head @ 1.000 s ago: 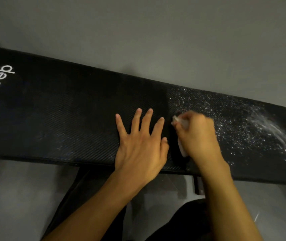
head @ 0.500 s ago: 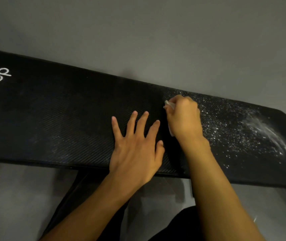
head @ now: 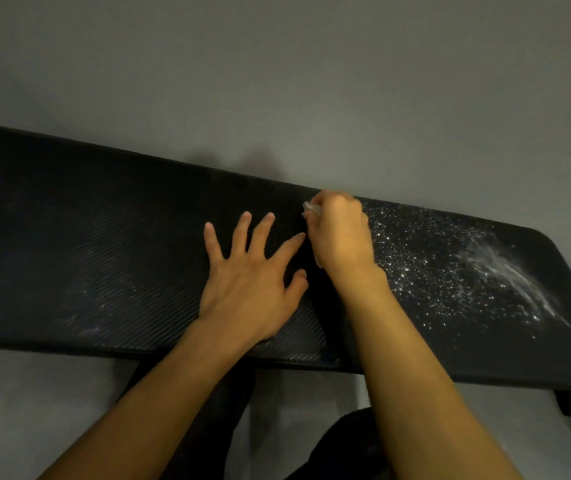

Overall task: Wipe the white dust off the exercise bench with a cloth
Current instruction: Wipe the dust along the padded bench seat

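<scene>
I see my right hand (head: 337, 233) gripping the cloth (head: 312, 207) at the bench (head: 104, 258) far edge; white dust (head: 450, 271) just right of it. Left hand (head: 249, 282) beside it, flat, fingers spread wide.

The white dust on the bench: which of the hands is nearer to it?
Right. The right hand, gripping the cloth, sits at the edge of the white dust; the left hand lies flat on the bench, farther away.

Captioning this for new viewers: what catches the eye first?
The white dust sparkling across the right end of the black bench, with a dense streak at far right. Next, the right hand gripping a pale cloth at the bench's far edge, left hand spread flat beside it.
</scene>
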{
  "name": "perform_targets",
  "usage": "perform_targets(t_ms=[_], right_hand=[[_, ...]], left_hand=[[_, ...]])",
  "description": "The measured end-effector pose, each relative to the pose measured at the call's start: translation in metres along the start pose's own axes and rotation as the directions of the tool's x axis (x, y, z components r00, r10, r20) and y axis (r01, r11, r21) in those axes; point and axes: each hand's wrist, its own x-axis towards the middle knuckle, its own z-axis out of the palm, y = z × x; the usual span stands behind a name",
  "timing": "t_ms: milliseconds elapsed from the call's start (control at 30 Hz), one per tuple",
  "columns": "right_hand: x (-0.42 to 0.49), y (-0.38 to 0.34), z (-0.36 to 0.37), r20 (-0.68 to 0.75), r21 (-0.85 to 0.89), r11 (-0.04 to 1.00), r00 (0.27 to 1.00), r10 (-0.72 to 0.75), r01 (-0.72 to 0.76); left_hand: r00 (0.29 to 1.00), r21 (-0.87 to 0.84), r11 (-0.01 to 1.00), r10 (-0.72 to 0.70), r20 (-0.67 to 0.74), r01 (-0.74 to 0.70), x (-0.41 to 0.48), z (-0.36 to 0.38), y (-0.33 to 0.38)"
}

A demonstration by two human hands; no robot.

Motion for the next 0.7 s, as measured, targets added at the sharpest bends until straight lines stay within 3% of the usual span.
perform_targets(t_ms=[200, 400, 600, 700], right_hand=[[-0.035, 0.019, -0.008, 0.048, 0.097, 0.994, 0.997, -0.059, 0.054], [0.026, 0.008, 0.003, 0.016, -0.011, 0.997, 0.997, -0.071, 0.071], [-0.009, 0.024, -0.006, 0.125, 0.087, 0.990, 0.985, -0.120, 0.110], [0.013, 0.021, 0.001, 0.048, 0.044, 0.996, 0.995, -0.086, 0.084]], left_hand=[[0.999, 0.020, 1.000, -0.016, -0.044, 0.017, 0.002, 0.010, -0.003], [0.997, 0.010, 0.999, -0.034, -0.065, 0.034, 0.002, 0.010, -0.001], [0.996, 0.008, 0.999, -0.039, -0.081, 0.039, 0.002, 0.011, 0.000], [0.996, 0.009, 0.999, -0.045, -0.081, 0.045, 0.002, 0.012, 0.002]])
